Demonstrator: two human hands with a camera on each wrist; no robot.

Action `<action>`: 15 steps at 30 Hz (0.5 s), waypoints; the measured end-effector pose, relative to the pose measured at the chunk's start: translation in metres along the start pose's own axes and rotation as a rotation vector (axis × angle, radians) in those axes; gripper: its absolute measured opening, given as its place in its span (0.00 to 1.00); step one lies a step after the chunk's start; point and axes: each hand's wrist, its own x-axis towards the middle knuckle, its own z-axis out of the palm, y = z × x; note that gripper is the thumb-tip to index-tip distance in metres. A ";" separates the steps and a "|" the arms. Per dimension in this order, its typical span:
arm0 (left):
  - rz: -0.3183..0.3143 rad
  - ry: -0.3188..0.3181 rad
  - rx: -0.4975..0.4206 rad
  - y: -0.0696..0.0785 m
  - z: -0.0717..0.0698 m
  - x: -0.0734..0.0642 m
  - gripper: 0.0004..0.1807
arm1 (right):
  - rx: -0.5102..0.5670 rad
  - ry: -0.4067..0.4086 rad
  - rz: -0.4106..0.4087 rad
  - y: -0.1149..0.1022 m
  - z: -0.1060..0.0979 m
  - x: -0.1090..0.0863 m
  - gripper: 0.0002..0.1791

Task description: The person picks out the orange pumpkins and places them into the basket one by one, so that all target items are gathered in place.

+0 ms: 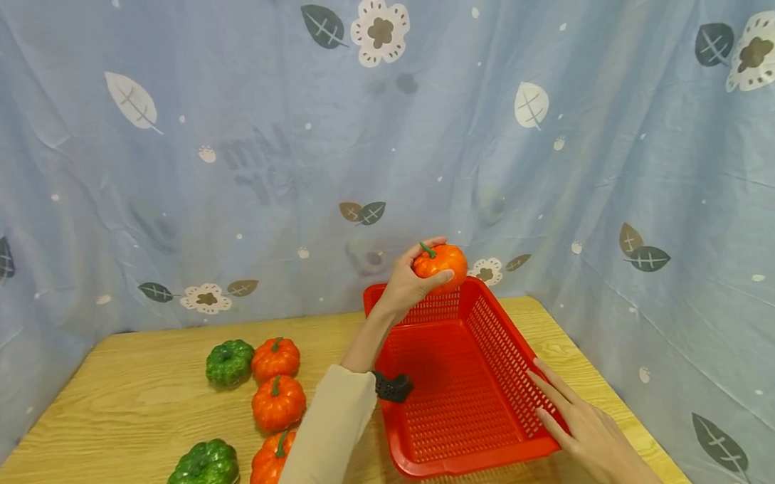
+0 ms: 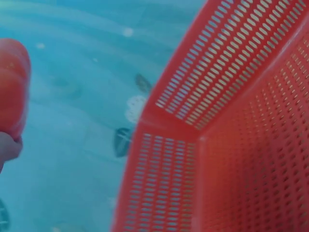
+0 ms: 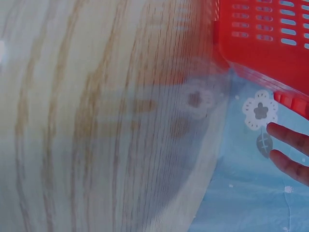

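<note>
The left grip (image 1: 407, 282) was curled round an orange pumpkin (image 1: 449, 260), raised clear of the table (image 1: 130, 400) near its far edge; in the head view it overlapped the far rim of the red basket (image 1: 459, 382), while the left wrist view showed a gap between pumpkin and rim. The right grip (image 1: 580, 424) was spread, its fingers over the basket's right rim toward the near corner; whether they touched could not be told. The basket stood on the table's right half, with a strip of wood between its right wall and the right edge. Left of it, three orange pumpkins, far (image 1: 275, 358), middle (image 1: 279, 403) and near (image 1: 270, 465), ran in a row toward the near edge, the last partly hidden by the sleeve (image 1: 333, 436). One green pumpkin (image 1: 230, 363) sat just beside the far orange one; a second green pumpkin (image 1: 203, 473) lay toward the near edge. Wood stretched from both to the left edge. A curtain (image 1: 308, 166) rose along the far edge.
</note>
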 end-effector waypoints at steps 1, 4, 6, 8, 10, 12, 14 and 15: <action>0.013 0.005 -0.013 -0.006 0.002 0.004 0.30 | -0.002 0.000 -0.004 0.000 0.000 0.000 0.28; 0.031 0.022 -0.038 -0.023 0.009 0.012 0.31 | -0.018 0.011 -0.021 0.001 0.000 0.001 0.28; 0.025 0.027 -0.043 -0.033 0.013 0.015 0.31 | -0.023 0.017 -0.026 0.001 0.000 0.000 0.28; 0.002 0.035 -0.032 -0.043 0.017 0.017 0.31 | -0.030 0.019 -0.021 0.000 0.001 0.000 0.28; -0.033 0.038 -0.016 -0.051 0.021 0.017 0.31 | -0.032 0.015 -0.013 0.000 0.001 0.000 0.28; -0.069 0.036 0.003 -0.054 0.024 0.016 0.31 | -0.035 0.014 -0.009 0.000 0.000 -0.001 0.28; -0.098 0.040 0.016 -0.056 0.027 0.014 0.30 | -0.038 0.015 -0.009 0.000 0.000 -0.001 0.28; -0.107 0.040 0.024 -0.057 0.028 0.013 0.29 | -0.039 0.016 -0.010 0.000 0.000 -0.001 0.28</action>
